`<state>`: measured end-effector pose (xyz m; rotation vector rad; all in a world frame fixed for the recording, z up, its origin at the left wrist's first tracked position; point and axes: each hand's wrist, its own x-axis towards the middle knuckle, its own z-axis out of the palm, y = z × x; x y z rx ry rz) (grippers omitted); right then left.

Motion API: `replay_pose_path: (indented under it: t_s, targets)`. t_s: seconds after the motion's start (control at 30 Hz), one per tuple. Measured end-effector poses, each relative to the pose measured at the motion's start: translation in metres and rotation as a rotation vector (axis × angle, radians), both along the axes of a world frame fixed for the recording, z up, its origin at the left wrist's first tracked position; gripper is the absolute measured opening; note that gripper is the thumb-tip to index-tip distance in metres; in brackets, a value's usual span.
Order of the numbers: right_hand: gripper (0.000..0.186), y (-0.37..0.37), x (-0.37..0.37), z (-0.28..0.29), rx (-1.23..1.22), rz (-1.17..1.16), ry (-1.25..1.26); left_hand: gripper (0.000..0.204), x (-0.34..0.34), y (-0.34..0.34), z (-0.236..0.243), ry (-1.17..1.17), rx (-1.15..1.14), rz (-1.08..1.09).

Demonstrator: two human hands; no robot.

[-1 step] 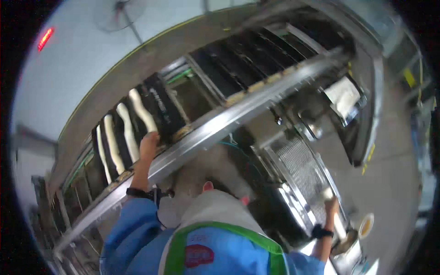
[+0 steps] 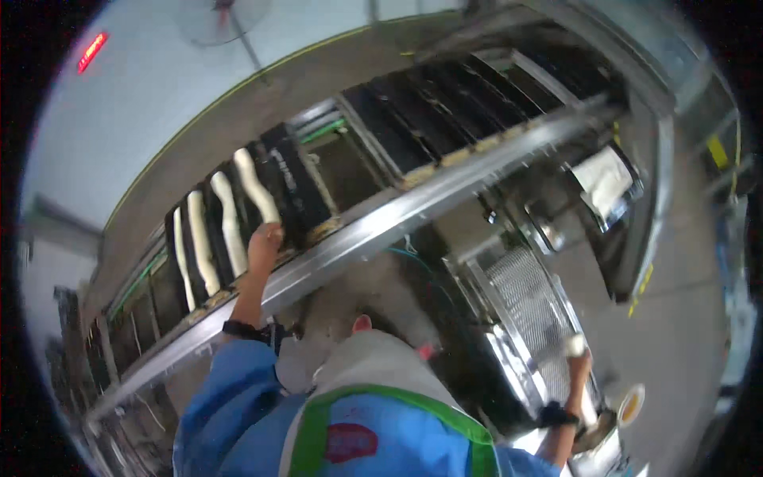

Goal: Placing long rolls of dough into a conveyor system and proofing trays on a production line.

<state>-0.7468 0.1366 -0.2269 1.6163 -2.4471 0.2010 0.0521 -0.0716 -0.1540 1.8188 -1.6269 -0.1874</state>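
My left hand is closed at the near end of a long pale dough strip, which lies in a black tray on the line. Several more such strips, among them a wavy dough strip, lie side by side to its left. The fingers partly hide the strip's end. Off to the right, my right hand is closed on a small pale lump that looks like dough, blurred. This hand is over the near right end of a metal tray with a patterned surface.
A metal rail runs along the front of the line. Black trays continue to the far right. A metal stand with a white cloth-like sheet is at right. A round container and a metal bin stand near my right forearm.
The whole view has shifted slightly. Both hands keep nearly the same places relative to the dough strips and the metal tray.
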Motion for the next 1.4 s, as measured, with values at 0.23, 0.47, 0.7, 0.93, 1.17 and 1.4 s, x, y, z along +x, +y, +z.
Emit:
replay_pose_path:
  t_s: [0.23, 0.47, 0.7, 0.93, 1.17, 1.4]
  targets:
    - [0.039, -0.044, 0.138, 0.275, -0.198, 0.083, -1.087, 0.045, 0.065, -0.054, -0.059, 0.617, -0.026, 0.144]
    - [0.035, -0.139, 0.280, 0.348, -0.414, 0.761, -1.199, 0.056, 0.055, -0.078, -0.050, 0.433, 0.159, 0.320]
    - [0.041, -0.247, 0.531, 0.323, -0.232, 1.287, -1.069, 0.045, 0.057, -0.001, -0.027, 0.099, -0.062, 0.233]
    - [0.060, -0.227, 0.580, 0.210, 0.217, 1.575, -0.298, 0.040, 0.034, 0.021, 0.034, 0.426, -0.273, 0.173]
    - [0.042, -0.225, 0.490, 0.174, 0.247, 1.301, -0.507, 0.068, 0.036, -0.025, 0.006, -0.132, 0.201, 0.306]
    - [0.048, -0.148, 0.318, 0.115, 0.158, 0.551, -0.286, 0.033, 0.151, 0.018, -0.044, 0.977, -0.155, 0.032]
